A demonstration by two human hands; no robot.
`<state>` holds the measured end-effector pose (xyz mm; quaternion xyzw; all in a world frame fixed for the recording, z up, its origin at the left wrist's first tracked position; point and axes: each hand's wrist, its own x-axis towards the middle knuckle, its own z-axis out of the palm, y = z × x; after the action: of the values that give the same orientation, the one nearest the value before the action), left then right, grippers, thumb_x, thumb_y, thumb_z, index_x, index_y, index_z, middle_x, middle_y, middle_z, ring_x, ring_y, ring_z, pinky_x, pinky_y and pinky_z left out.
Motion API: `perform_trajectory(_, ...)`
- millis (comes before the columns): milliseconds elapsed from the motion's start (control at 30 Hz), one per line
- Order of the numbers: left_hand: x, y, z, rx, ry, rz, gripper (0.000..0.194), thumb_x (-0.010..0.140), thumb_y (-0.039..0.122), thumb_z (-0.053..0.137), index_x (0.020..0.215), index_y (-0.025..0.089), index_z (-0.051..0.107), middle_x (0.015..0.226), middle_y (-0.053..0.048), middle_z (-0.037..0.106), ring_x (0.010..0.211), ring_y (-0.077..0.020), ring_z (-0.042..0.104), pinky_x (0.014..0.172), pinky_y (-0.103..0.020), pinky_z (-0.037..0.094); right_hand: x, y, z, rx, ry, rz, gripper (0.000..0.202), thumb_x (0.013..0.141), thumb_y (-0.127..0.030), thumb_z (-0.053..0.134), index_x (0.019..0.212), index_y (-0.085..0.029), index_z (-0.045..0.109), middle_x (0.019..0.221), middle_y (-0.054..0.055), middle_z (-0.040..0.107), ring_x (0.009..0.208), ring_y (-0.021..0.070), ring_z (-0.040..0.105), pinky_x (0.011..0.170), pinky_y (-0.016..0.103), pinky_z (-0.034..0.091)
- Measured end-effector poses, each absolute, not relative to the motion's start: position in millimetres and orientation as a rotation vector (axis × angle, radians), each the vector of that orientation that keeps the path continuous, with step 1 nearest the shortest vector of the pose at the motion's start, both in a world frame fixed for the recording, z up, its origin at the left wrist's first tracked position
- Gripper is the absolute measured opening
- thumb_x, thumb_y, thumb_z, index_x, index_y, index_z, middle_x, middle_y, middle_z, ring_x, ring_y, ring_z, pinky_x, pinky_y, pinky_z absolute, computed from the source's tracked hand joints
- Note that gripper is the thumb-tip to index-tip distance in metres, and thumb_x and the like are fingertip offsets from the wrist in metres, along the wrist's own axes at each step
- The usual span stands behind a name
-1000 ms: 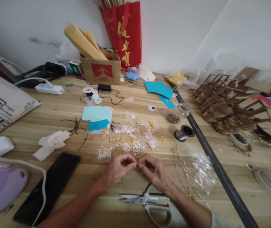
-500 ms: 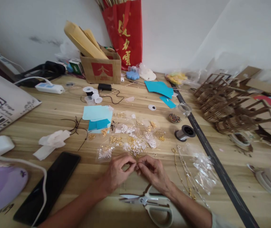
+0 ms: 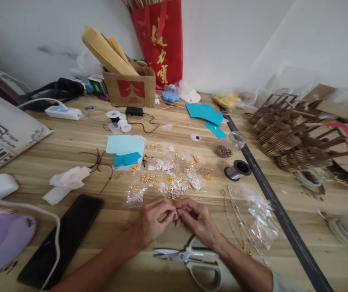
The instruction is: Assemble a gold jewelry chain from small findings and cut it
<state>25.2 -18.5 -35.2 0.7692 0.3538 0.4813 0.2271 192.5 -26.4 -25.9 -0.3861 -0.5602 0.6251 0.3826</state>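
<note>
My left hand (image 3: 156, 219) and my right hand (image 3: 196, 219) meet fingertip to fingertip low in the middle of the view. Both are pinched around a tiny silvery bead or charm (image 3: 176, 215), mostly hidden by the fingers. Just beyond them lies a spread of silver beads and charms (image 3: 176, 186), with gold ones (image 3: 148, 179) beside it. A small clear bag of beads (image 3: 135, 195) rests left of the pile. Scissors (image 3: 189, 256) with pale handles lie below my hands, blades partly apart. Gold and silver chains (image 3: 237, 219) stretch out right of my right hand.
A wire spool (image 3: 237, 170) and a jar of dark beads (image 3: 224, 151) stand to the right, near clear plastic bags (image 3: 262, 219). On the left are a black phone (image 3: 61, 239) and white tissue (image 3: 67, 184). Small brown wooden baskets (image 3: 295, 134) crowd the far right.
The fingertips have shifted slightly, and a silvery bit now shows between them. Both hands stay in nearly the same place; the table's contents look unchanged.
</note>
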Motion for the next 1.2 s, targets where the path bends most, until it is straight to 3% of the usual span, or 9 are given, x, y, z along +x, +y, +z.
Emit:
perform_trajectory(367, 26, -19, -35, 2.117, 0.994, 1.301, 0.017, 0.082, 0.006, 0.054, 0.070, 0.017, 0.060, 0.063, -0.003, 0.065, 0.061, -0.0129, 0.061, 0.059, -0.021, 0.049, 197, -29, -29, -1.081, -1.695, 1.328, 0.021, 0.094, -0.035, 0.051, 0.092, -0.017, 0.062, 0.070, 0.004, 0.070, 0.064, 0.0149, 0.067, 0.062, 0.025, 0.053)
perform_trajectory(667, 25, -20, -36, 2.106, 0.985, 1.280, 0.017, 0.082, 0.006, 0.054, 0.070, 0.017, 0.060, 0.064, -0.004, 0.065, 0.061, -0.0131, 0.061, 0.059, -0.021, 0.049, 198, -28, -22, -1.099, -1.829, 1.191, 0.020, 0.095, -0.030, 0.048, 0.085, -0.018, 0.061, 0.067, 0.003, 0.068, 0.063, 0.0148, 0.065, 0.059, 0.023, 0.050)
perform_trajectory(1200, 27, -19, -35, 1.924, 1.024, 1.259, 0.016, 0.081, 0.010, 0.057, 0.067, 0.016, 0.061, 0.061, -0.003, 0.064, 0.057, -0.0123, 0.060, 0.057, -0.022, 0.047, 198, -28, -23, -1.054, -1.708, 1.333, 0.023, 0.097, -0.036, 0.045, 0.087, -0.018, 0.054, 0.068, 0.002, 0.066, 0.062, 0.0136, 0.064, 0.059, 0.023, 0.049)
